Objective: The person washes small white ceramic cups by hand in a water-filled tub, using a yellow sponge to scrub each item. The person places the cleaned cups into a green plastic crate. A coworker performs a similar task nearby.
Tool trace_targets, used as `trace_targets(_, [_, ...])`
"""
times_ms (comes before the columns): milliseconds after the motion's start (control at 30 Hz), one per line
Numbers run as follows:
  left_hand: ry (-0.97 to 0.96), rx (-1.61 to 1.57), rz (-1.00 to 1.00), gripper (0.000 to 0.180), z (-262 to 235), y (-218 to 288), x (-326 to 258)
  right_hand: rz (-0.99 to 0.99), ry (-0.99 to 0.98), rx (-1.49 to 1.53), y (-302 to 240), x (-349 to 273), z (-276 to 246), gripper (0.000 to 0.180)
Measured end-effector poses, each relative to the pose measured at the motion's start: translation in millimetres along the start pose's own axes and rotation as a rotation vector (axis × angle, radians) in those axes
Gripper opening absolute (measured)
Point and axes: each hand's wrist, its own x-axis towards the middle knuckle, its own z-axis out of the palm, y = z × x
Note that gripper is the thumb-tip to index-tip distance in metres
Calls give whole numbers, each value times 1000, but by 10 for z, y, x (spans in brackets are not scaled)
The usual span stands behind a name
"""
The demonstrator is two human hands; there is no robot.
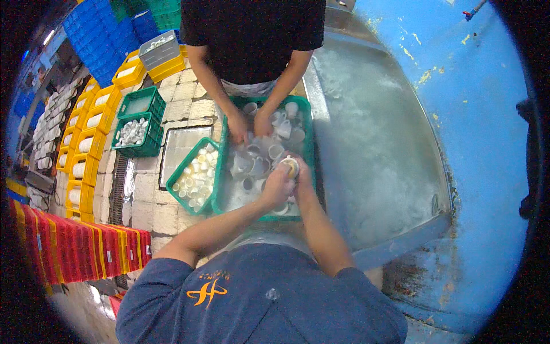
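Both my hands are closed around a white cup [291,164] above the near right part of a large green tub [215,195]. The cup's mouth faces up, and its inside looks yellowish. My left hand [276,188] grips its left side and my right hand [304,176] its right side; the fingers partly hide it. Below them, white cups [258,166] and mugs lie jumbled in cloudy water in the tub. Across from me, another person's two hands [238,129] reach into the same tub among the cups.
A smaller green crate [172,182] of cream and white pieces stands left of the tub. Farther left are green crates [150,135], yellow crates [86,163] and red stacked crates [91,246]. A large basin of cloudy water [378,143] lies on the right.
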Motion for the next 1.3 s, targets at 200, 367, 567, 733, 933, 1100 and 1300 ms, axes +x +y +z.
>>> trace_targets(200, [-274, -336, -69, 29, -397, -352, 43, 164, 148, -136, 130, -324, 149, 34])
trace_targets(367, [-16, -137, -405, 32, -152, -826, -56, 87, 29, -215, 517, -515, 8, 45])
trace_targets(567, [-372, 627, 116, 41, -243, -1306, -132, 134, 48, 30, 743, -756, -239, 29])
trace_targets(733, [-277, 23, 18, 35, -404, -786, -109, 77, 278, -119, 693, -820, -8, 30])
trace_targets(933, [-112, -123, -59, 28, -306, -664, 68, -330, 401, -947, 715, -726, 473, 17])
trace_targets(1100, [-15, -726, -717, 26, 11, -797, 79, -1032, 251, -1507, 616, -501, 151, 22])
trace_targets(1300, [-308, 134, 40, 37, -106, -550, -327, -1190, 568, -1523, 252, -398, -1160, 19])
